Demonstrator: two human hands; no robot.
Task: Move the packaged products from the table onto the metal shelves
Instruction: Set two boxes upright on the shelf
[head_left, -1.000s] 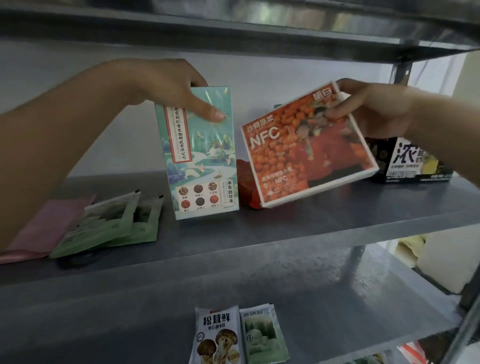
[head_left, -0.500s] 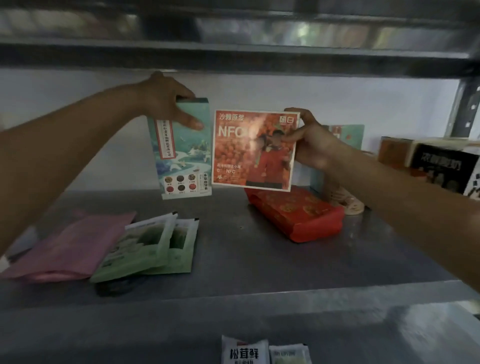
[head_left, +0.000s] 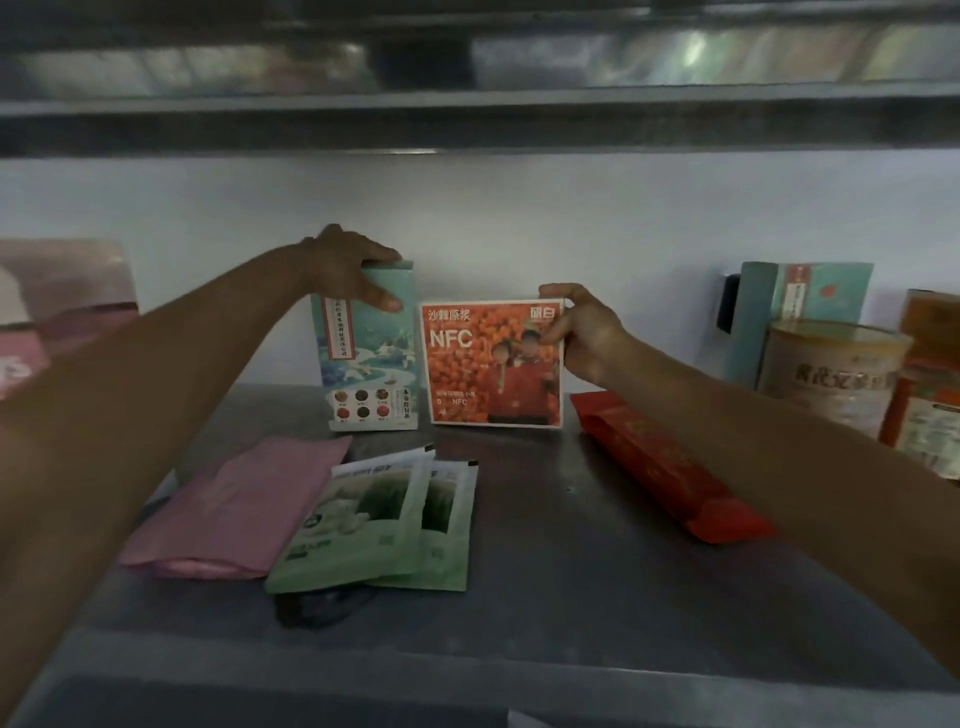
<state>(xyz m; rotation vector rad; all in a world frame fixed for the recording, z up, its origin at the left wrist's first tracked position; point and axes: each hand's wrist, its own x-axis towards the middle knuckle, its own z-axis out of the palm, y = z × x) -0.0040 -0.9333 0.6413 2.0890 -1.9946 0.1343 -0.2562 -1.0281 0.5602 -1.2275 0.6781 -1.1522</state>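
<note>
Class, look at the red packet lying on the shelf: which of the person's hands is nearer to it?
Right. The right hand grips the orange NFC box just above the red packet; the left hand holds the teal box, beyond the orange box.

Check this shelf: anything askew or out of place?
No visible damage or spills. The tall teal carton and the square orange NFC box stand upright, gripped by the left hand and right hand. Untidy: two green sachets overlap on a dark object, and the long red foil pack lies diagonally.
</note>
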